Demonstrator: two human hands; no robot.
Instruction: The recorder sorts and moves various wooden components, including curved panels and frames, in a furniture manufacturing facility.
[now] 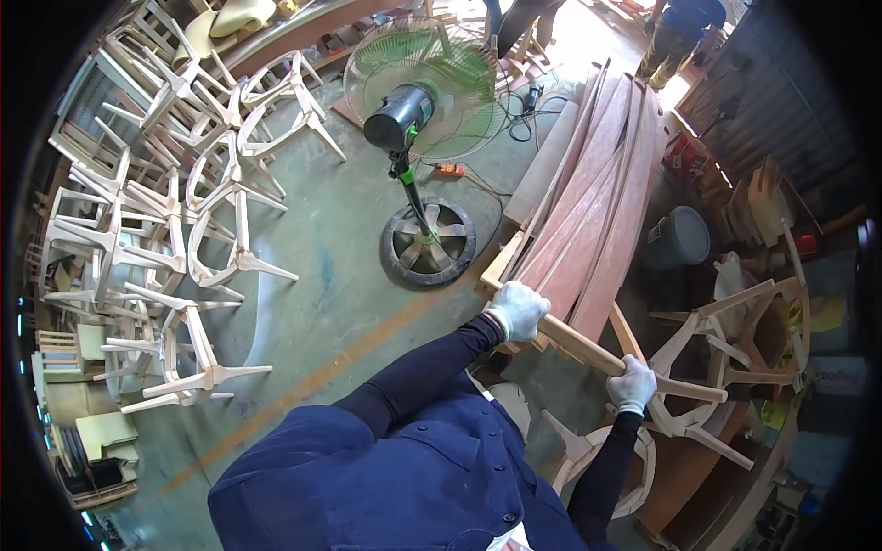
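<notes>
I hold a long bare wooden bar (579, 344) in both gloved hands. My left hand (517, 308) grips it near its upper end, beside a stack of long reddish curved boards (597, 202). My right hand (632, 384) grips the same bar lower down, where it joins an unfinished wooden chair frame (698, 404) with splayed legs. Both hands wear white work gloves and dark sleeves.
A standing fan (418, 110) with a green grille and round black base (428, 241) stands on the concrete floor ahead. Several unfinished pale chair frames (184, 230) are heaped at left. A grey bucket (680, 237) and more frames sit at right. People stand at the top.
</notes>
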